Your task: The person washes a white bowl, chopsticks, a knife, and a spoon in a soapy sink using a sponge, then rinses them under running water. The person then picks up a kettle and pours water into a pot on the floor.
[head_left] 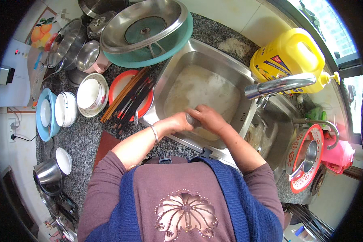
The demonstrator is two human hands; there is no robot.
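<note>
Cloudy water stands in the stainless steel sink basin (204,87). Over the near part of that basin, my left hand (181,122) and my right hand (208,118) meet around a small greyish, wet-looking item (193,120), which the fingers partly cover; its kind cannot be told. Both hands grip it from either side. A bracelet circles my left wrist. Left of the basin, a bundle of chopsticks (128,98) lies across a red-rimmed plate (115,86). The chrome faucet (279,86) reaches over the right side of the basin.
Stacked bowls (89,93), a pink-sided pot (92,57) and a glass lid (69,42) stand left. A large steel pan (145,22) rests over a teal basin (145,62) at the back. A yellow detergent jug (287,57) and a red-patterned basin (316,160) are on the right.
</note>
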